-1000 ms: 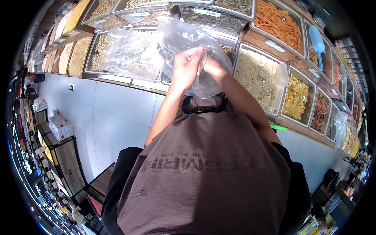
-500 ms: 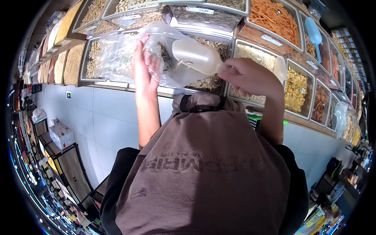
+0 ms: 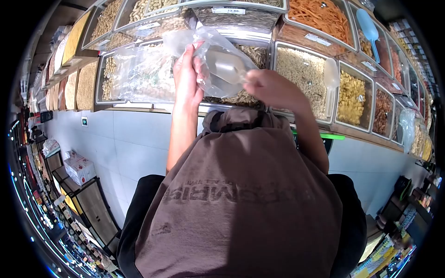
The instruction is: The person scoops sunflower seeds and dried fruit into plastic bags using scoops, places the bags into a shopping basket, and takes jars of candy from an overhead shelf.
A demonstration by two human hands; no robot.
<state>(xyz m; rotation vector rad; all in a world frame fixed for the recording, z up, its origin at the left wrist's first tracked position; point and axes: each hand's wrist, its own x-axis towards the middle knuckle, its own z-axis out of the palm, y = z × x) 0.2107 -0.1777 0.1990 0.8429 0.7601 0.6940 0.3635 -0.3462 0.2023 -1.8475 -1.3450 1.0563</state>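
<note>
A clear plastic bag (image 3: 148, 74) spreads to the left above the bins, its mouth facing right. My left hand (image 3: 189, 69) is closed on the bag near its mouth. My right hand (image 3: 271, 88) grips the handle of a translucent scoop (image 3: 225, 67). The scoop's bowl lies behind the bag's clear film, inside its mouth as far as I can see. Whether seeds remain in the bowl cannot be made out. Below both hands is a bin of striped sunflower seeds (image 3: 252, 53), partly covered by the bag and scoop.
To the right, a bin of pale flakes (image 3: 301, 69) holds another scoop (image 3: 331, 74), beside yellow pieces (image 3: 351, 99). Orange strips (image 3: 320, 18) fill an upper bin near a blue scoop (image 3: 369, 30). Peanuts (image 3: 155, 5) stand at upper left. A patterned box (image 3: 79, 167) is at lower left.
My right hand has moved left, carrying the scoop into the bag's mouth. My left hand has shifted right with the bag. The seeds seen earlier by the scoop no longer show there.
</note>
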